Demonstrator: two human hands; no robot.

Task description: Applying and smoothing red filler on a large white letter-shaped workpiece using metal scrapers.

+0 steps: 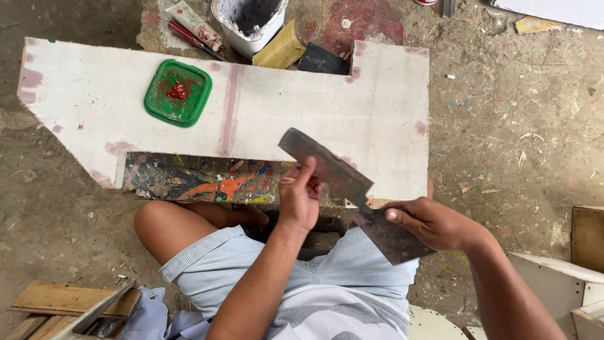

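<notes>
head view: white board [352, 113] on dusty concrete floor [516, 126]; green lid [178, 92] atop board

Two hands: the left hand [299, 198] and the right hand [428, 221], with two scrapers [327, 167] [391, 236]. One board [314, 113], one green lid [178, 92], one tub [248, 25], one tube [195, 24].

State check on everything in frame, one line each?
Left hand: gripping the upper scraper.
Right hand: gripping the lower scraper.
Upper scraper: dark, stained, held tilted, its edge meeting the lower one.
Lower scraper: dark, stained, held over the lap.
Green lid: lying flat on the board, red putty in its middle.
White board: lying flat, patched with pinkish filler.
White tub: open, crusted inside.
Tube: lying on the floor.
</notes>
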